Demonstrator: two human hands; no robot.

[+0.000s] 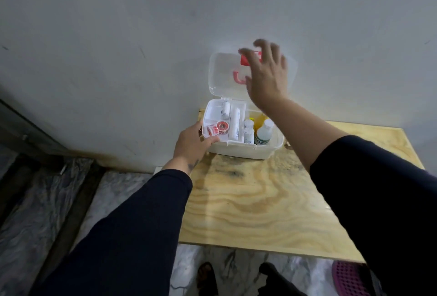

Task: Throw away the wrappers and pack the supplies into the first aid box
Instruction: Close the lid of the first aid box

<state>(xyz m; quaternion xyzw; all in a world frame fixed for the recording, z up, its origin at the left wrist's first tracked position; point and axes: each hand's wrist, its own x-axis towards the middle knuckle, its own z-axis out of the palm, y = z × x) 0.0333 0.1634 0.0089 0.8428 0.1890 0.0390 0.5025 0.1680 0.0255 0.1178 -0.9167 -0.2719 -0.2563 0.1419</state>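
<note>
A white first aid box [238,150] stands open at the far edge of a plywood table [260,201], against the wall. Its clear lid [220,73] leans upright, with a red latch and red handle showing through it. Inside lie red tape rolls [216,129], white bandage rolls [236,123] and small bottles [263,132]. My left hand [192,143] grips the box's left front corner, thumb on the rim. My right hand [267,73] is raised in front of the lid with fingers spread, blurred, and I cannot tell whether it touches the lid.
A grey wall rises right behind the box. Marbled floor lies left of and below the table. A pink perforated basket [347,279] shows at the lower right, and dark footwear [208,279] sits under the table's near edge.
</note>
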